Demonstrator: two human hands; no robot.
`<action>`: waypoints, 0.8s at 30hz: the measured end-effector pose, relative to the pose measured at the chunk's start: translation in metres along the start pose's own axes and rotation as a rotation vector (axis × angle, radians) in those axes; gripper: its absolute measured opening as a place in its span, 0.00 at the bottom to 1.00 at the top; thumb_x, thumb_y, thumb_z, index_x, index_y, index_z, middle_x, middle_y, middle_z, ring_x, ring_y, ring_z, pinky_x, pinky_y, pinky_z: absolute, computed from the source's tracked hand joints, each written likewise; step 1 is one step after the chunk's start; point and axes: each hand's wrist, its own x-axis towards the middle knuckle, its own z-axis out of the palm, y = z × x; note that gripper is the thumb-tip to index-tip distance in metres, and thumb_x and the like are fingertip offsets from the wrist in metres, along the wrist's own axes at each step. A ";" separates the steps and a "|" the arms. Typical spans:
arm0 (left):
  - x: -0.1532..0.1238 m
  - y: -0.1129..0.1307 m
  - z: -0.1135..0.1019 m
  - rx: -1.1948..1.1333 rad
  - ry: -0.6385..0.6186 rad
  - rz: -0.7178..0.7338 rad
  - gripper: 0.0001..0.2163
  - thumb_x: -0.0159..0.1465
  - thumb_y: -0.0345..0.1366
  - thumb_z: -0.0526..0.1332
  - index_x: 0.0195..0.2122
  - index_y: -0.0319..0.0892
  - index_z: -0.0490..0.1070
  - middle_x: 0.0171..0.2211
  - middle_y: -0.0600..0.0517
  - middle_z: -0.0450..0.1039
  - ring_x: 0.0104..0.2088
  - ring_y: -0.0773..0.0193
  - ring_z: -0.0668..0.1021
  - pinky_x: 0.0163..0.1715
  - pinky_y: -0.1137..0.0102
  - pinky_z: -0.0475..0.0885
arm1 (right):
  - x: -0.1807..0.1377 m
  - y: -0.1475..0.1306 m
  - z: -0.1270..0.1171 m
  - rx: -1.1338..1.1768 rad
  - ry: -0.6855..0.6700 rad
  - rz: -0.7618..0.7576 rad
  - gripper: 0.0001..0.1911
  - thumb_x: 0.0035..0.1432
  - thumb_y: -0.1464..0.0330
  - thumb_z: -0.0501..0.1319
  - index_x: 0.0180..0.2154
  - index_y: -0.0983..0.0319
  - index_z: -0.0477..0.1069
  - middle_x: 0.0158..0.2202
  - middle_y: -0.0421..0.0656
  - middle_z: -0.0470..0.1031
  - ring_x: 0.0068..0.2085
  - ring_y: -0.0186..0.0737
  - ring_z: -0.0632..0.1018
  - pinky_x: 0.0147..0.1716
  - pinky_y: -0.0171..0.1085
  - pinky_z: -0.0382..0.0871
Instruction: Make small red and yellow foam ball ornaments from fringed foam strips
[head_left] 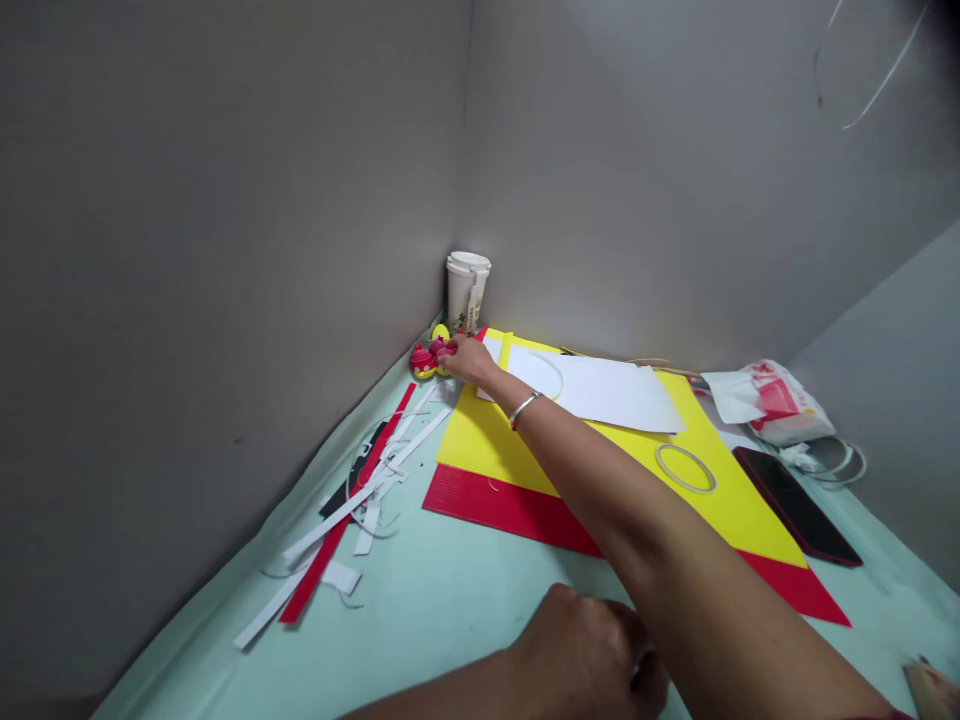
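Lettering first: on the white lidded paper cup (pixel 463 290), tucked into the corner of the walls, a green print and a narrow line of characters showed, too small for me to read. Over on the right, the crumpled white plastic bag (pixel 791 405) carried bold red printing, and its words were beyond me too (a blurry business, that corner).

Now the arms! My right arm stretched diagonally from the lower right, right over the glossy yellow sheet (pixel 480 440) and the ribbed red sheet (pixel 495 500) beneath it, a silver bangle (pixel 525 408) round the wrist. Out at the far end, my right hand (pixel 466 358) was palm down, fingers bent together at a small pinkish-red piece (pixel 441 349); whether they pinched it or merely touched it, I could not tell. That piece sat just in front of the cup, beside a round red ornament with pale dots (pixel 422 362) and a small yellow rounded ornament (pixel 440 333).

Closer in, my left hand (pixel 581 640) was low over the pale green tablecloth (pixel 450 620), knuckles up, fingers curled under; I could not tell whether it was gripping anything. To the left, narrow white strips (pixel 427 438) crossed a long red strip (pixel 322 560).
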 end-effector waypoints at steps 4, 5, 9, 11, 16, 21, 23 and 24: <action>0.000 0.000 0.000 -0.007 -0.007 -0.001 0.06 0.61 0.37 0.56 0.30 0.44 0.70 0.28 0.55 0.80 0.22 0.66 0.75 0.19 0.72 0.54 | 0.001 0.003 0.000 -0.017 -0.007 -0.035 0.15 0.65 0.63 0.60 0.50 0.63 0.69 0.49 0.46 0.73 0.46 0.44 0.76 0.45 0.47 0.73; 0.000 0.000 -0.001 -0.005 -0.005 0.000 0.06 0.61 0.37 0.56 0.30 0.44 0.70 0.28 0.55 0.80 0.22 0.66 0.75 0.18 0.71 0.53 | 0.002 0.003 -0.001 -0.023 -0.007 -0.042 0.14 0.65 0.63 0.60 0.49 0.63 0.70 0.49 0.46 0.73 0.47 0.44 0.76 0.46 0.47 0.73; 0.000 0.002 -0.004 -0.009 -0.009 -0.003 0.07 0.61 0.37 0.55 0.29 0.44 0.69 0.28 0.54 0.79 0.21 0.66 0.75 0.18 0.71 0.53 | 0.006 0.002 -0.001 -0.045 -0.014 -0.072 0.13 0.65 0.63 0.60 0.49 0.63 0.70 0.49 0.46 0.73 0.47 0.44 0.76 0.46 0.47 0.73; 0.000 0.003 -0.006 -0.018 -0.017 -0.013 0.07 0.62 0.37 0.54 0.29 0.43 0.68 0.27 0.54 0.79 0.21 0.67 0.75 0.18 0.71 0.53 | 0.006 0.001 0.000 -0.050 -0.019 -0.087 0.13 0.65 0.63 0.60 0.49 0.63 0.70 0.50 0.46 0.73 0.47 0.44 0.76 0.46 0.47 0.73; 0.000 0.002 -0.007 -0.006 -0.029 -0.008 0.07 0.62 0.37 0.55 0.29 0.44 0.69 0.28 0.54 0.80 0.22 0.66 0.76 0.18 0.71 0.53 | 0.004 0.002 0.001 -0.034 -0.011 -0.097 0.14 0.65 0.63 0.60 0.50 0.63 0.69 0.50 0.47 0.72 0.47 0.44 0.76 0.46 0.48 0.73; 0.001 0.001 -0.004 -0.008 -0.022 -0.005 0.07 0.62 0.38 0.55 0.30 0.44 0.69 0.29 0.55 0.80 0.24 0.64 0.78 0.18 0.71 0.54 | 0.000 0.009 -0.001 0.005 0.001 -0.080 0.16 0.65 0.62 0.60 0.50 0.63 0.69 0.50 0.47 0.73 0.47 0.44 0.76 0.46 0.48 0.72; 0.001 0.001 -0.002 -0.003 -0.025 0.000 0.06 0.62 0.38 0.55 0.32 0.45 0.69 0.29 0.55 0.80 0.25 0.64 0.78 0.18 0.72 0.55 | -0.001 0.013 -0.003 0.022 0.006 -0.077 0.17 0.64 0.62 0.60 0.51 0.63 0.69 0.50 0.47 0.73 0.48 0.45 0.76 0.47 0.48 0.72; 0.001 0.000 -0.002 0.002 -0.030 0.002 0.06 0.62 0.38 0.55 0.32 0.45 0.69 0.29 0.55 0.80 0.25 0.64 0.79 0.19 0.72 0.56 | -0.002 0.015 -0.003 0.032 0.008 -0.078 0.17 0.64 0.62 0.60 0.51 0.63 0.69 0.50 0.47 0.73 0.48 0.45 0.76 0.47 0.49 0.72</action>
